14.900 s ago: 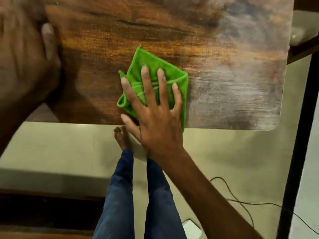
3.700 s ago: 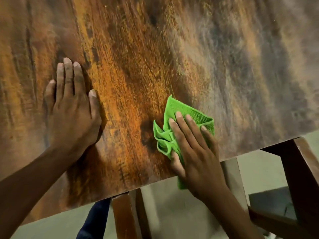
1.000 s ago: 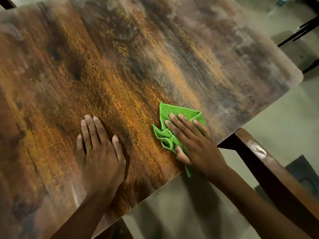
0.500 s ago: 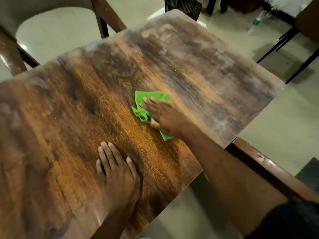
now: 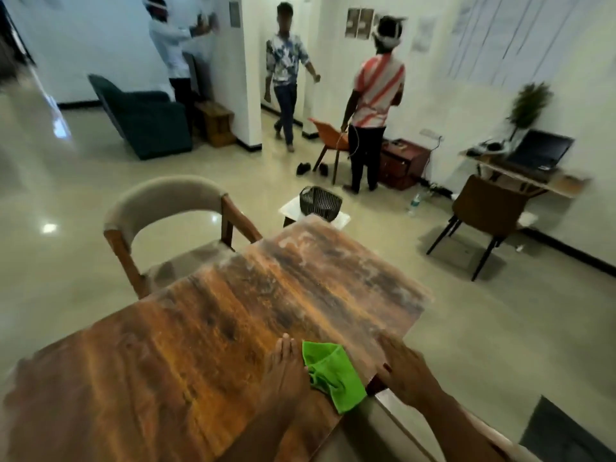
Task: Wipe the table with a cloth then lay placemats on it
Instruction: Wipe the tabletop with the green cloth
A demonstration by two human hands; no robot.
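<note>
The wooden table (image 5: 213,328) stretches away from me, its top streaked brown and orange. A crumpled green cloth (image 5: 333,373) lies near its right edge, one corner hanging over the side. My left hand (image 5: 286,371) rests flat on the table, its side against the cloth's left edge, holding nothing. My right hand (image 5: 408,373) is to the right of the cloth at the table's edge, fingers spread, blurred and off the cloth. No placemats are in view.
A beige-backed wooden chair (image 5: 166,211) stands at the table's left side. A black basket (image 5: 320,201) sits on a small white table past the far end. Three people (image 5: 373,95) stand further back. A brown chair (image 5: 486,208) and a laptop desk (image 5: 533,168) are at the right.
My view has lifted from the tabletop to the room. My right hand has let go of the cloth and moved right to the table's edge; the cloth now lies beside my left hand.
</note>
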